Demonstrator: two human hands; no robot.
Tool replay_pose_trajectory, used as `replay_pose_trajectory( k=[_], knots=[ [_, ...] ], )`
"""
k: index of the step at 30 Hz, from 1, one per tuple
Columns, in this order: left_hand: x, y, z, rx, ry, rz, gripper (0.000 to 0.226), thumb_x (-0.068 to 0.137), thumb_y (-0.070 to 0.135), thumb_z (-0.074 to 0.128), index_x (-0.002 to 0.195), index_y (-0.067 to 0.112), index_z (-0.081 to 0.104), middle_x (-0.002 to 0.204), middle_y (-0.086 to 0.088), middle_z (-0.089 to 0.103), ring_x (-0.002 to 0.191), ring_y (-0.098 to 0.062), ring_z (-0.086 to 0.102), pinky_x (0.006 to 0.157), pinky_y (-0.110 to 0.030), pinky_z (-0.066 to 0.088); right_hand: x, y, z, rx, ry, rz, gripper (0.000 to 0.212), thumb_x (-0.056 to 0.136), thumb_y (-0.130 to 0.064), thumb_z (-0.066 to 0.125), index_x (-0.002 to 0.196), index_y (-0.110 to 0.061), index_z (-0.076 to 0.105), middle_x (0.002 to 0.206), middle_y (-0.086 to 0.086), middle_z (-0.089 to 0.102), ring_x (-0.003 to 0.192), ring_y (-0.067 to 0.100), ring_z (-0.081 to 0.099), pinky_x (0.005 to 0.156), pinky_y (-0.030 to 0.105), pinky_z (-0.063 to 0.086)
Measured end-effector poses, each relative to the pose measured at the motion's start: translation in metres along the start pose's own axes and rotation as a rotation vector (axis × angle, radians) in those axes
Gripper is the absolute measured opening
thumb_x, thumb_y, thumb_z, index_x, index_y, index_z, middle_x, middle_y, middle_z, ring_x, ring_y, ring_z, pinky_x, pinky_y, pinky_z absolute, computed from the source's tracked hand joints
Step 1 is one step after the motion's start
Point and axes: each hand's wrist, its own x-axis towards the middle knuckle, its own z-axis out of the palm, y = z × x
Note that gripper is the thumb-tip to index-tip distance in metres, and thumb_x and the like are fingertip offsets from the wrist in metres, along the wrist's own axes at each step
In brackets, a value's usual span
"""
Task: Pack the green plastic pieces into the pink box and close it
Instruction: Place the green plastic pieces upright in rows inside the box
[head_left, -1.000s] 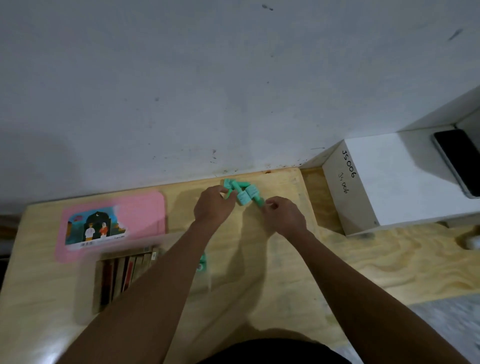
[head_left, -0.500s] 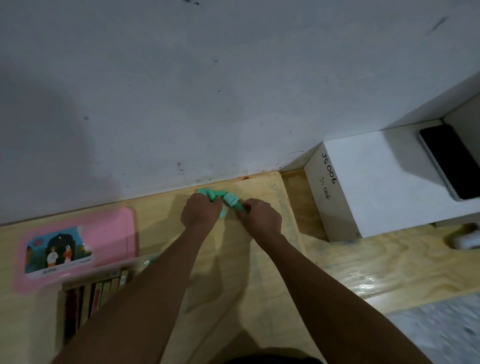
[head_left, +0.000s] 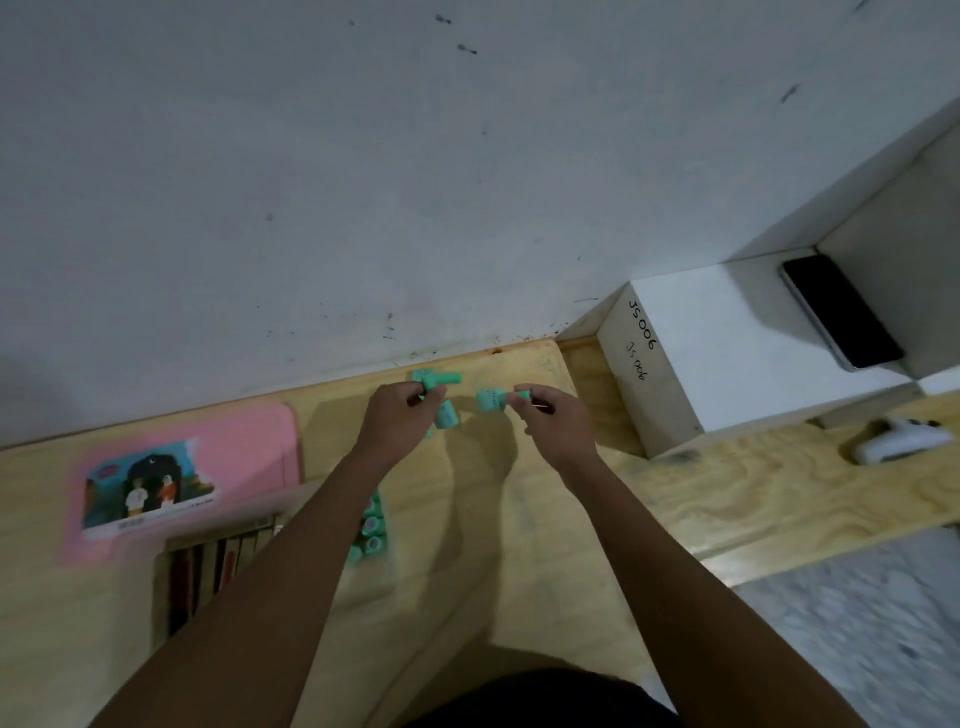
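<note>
Pinching green pieces (head_left: 489, 401): left hand (head_left: 397, 422), right hand (head_left: 554, 427) curled.

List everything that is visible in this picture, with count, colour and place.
green pieces: several, green; a bunch in the left hand, one in the right hand, some in the open box
lid: one, pink, flat on the table, left
open box: one, pale, holding dark sticks, beside the lid
white box: one, white, marked JS006, right
phone: one, black, on the white box
small device: one, white, far right
table: one, light wood
left hand, right hand: at the table's far edge
</note>
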Motion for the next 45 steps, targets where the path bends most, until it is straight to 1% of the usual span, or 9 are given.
replay_pose_trajectory(
  k=[5, 11, 15, 19, 22, 26, 31, 39, 45],
  knots=[
    [-0.032, -0.001, -0.034, -0.060, -0.023, 0.086, 0.028, 0.088, 0.038, 0.061, 0.069, 0.018, 0.068, 0.065, -0.009, 0.062, 0.055, -0.018, 0.053, 0.057, -0.029, 0.042, -0.030, -0.025, 0.005, 0.030, -0.024, -0.105, 0.023, 0.091, -0.025, 0.066, 0.112, -0.017, 0.071, 0.098, -0.005, 0.070, 0.084, 0.006, 0.063, 0.083, 0.034, 0.056],
    [-0.077, -0.018, -0.078, -0.103, 0.000, 0.149, 0.032, 0.086, 0.039, 0.064, 0.057, 0.025, 0.059, 0.059, -0.001, 0.056, 0.055, -0.014, 0.048, 0.053, -0.026, 0.038, -0.075, -0.046, 0.017, -0.063, -0.106, -0.240, 0.027, 0.091, -0.030, 0.065, 0.116, -0.020, 0.069, 0.105, -0.003, 0.069, 0.086, 0.007, 0.064, 0.068, 0.020, 0.055],
    [-0.104, -0.041, -0.103, -0.099, 0.041, 0.182, 0.040, 0.086, 0.041, 0.065, 0.052, 0.024, 0.052, 0.053, 0.000, 0.047, 0.052, -0.014, 0.041, 0.053, -0.027, 0.033, -0.107, -0.049, 0.034, -0.150, -0.185, -0.297, 0.024, 0.090, -0.028, 0.067, 0.113, -0.022, 0.069, 0.105, -0.007, 0.069, 0.082, 0.004, 0.065, 0.068, 0.016, 0.053],
    [-0.124, -0.065, -0.120, -0.099, 0.044, 0.185, 0.034, 0.085, 0.044, 0.064, 0.061, 0.020, 0.063, 0.055, -0.002, 0.048, 0.052, -0.013, 0.041, 0.054, -0.027, 0.034, -0.136, -0.040, 0.055, -0.309, -0.290, -0.368, 0.022, 0.087, -0.027, 0.070, 0.108, -0.029, 0.069, 0.102, -0.016, 0.066, 0.080, 0.000, 0.065, 0.067, 0.010, 0.048],
    [-0.137, -0.080, -0.127, -0.082, 0.025, 0.191, 0.031, 0.085, 0.045, 0.065, 0.071, 0.017, 0.069, 0.055, 0.001, 0.051, 0.050, -0.009, 0.040, 0.053, -0.026, 0.034, -0.153, -0.028, 0.072, -0.411, -0.323, -0.392, 0.019, 0.084, -0.029, 0.073, 0.101, -0.035, 0.067, 0.100, -0.018, 0.066, 0.077, 0.004, 0.063, 0.070, 0.018, 0.050],
    [-0.151, -0.092, -0.131, -0.080, -0.018, 0.207, 0.024, 0.083, 0.044, 0.067, 0.072, 0.023, 0.070, 0.049, 0.010, 0.051, 0.045, -0.002, 0.039, 0.049, -0.022, 0.034, -0.167, -0.013, 0.091, -0.696, -0.274, -0.454, 0.025, 0.082, -0.036, 0.072, 0.107, -0.033, 0.067, 0.094, -0.017, 0.069, 0.078, 0.004, 0.061, 0.074, 0.028, 0.052],
    [-0.160, -0.104, -0.123, -0.026, -0.078, 0.215, 0.025, 0.081, 0.039, 0.071, 0.059, 0.030, 0.061, 0.048, 0.009, 0.047, 0.045, -0.002, 0.038, 0.049, -0.021, 0.032, -0.168, 0.005, 0.110, -0.981, -0.189, -0.617, 0.024, 0.085, -0.037, 0.065, 0.109, -0.033, 0.069, 0.098, -0.013, 0.072, 0.097, 0.011, 0.059, 0.088, 0.032, 0.038],
    [-0.154, -0.126, -0.094, 0.179, -0.100, 0.190, 0.032, 0.076, 0.040, 0.071, 0.051, 0.028, 0.054, 0.050, 0.006, 0.052, 0.047, -0.007, 0.044, 0.052, -0.025, 0.036, -0.168, 0.020, 0.121, -1.141, -0.052, -0.690, 0.016, 0.068, -0.036, 0.081, 0.082, -0.032, 0.075, 0.082, -0.007, 0.061, 0.085, 0.019, 0.057, 0.072, 0.033, 0.042],
    [-0.155, -0.129, -0.080, 0.190, -0.090, 0.131, 0.023, 0.076, 0.033, 0.071, 0.062, 0.017, 0.064, 0.050, 0.004, 0.050, 0.048, -0.011, 0.043, 0.050, -0.025, 0.030, -0.165, 0.015, 0.121, -1.115, -0.090, -0.651, 0.020, 0.082, -0.039, 0.069, 0.100, -0.031, 0.074, 0.097, -0.004, 0.061, 0.098, 0.019, 0.053, 0.082, 0.034, 0.038]
  ],
)
